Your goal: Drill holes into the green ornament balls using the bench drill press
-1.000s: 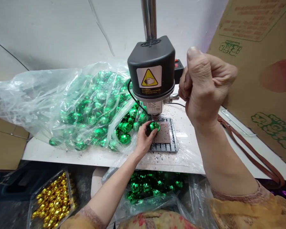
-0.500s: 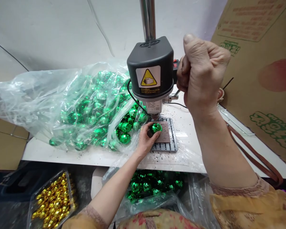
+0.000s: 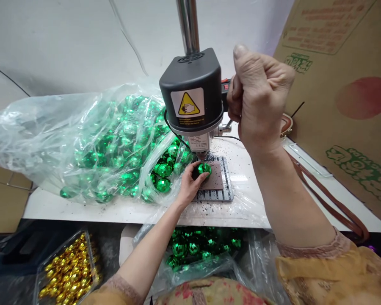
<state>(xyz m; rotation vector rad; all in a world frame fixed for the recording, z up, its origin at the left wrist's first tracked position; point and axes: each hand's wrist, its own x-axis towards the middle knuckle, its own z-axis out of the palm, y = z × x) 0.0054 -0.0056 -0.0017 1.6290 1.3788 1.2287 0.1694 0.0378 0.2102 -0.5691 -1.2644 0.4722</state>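
A small bench drill press [image 3: 190,93] with a black head stands on the white table [image 3: 82,209]. My left hand [image 3: 190,184] pinches a shiny green faceted ball [image 3: 205,168] on the drill's ribbed base plate [image 3: 220,192], right under the spindle. My right hand [image 3: 260,95] is raised beside the drill head, closed in a fist around its feed handle, most of which is hidden in my fingers.
A clear plastic bag [image 3: 92,135] full of green balls lies left of the drill. Below the table edge is another bag of green balls [image 3: 203,250] and a tray of gold balls [image 3: 66,271]. A cardboard box [image 3: 343,93] and a brown strap [image 3: 330,199] are at the right.
My right fist has risen and moved back beside the drill head. My left hand keeps the green ball under the spindle. The view has shifted slightly.
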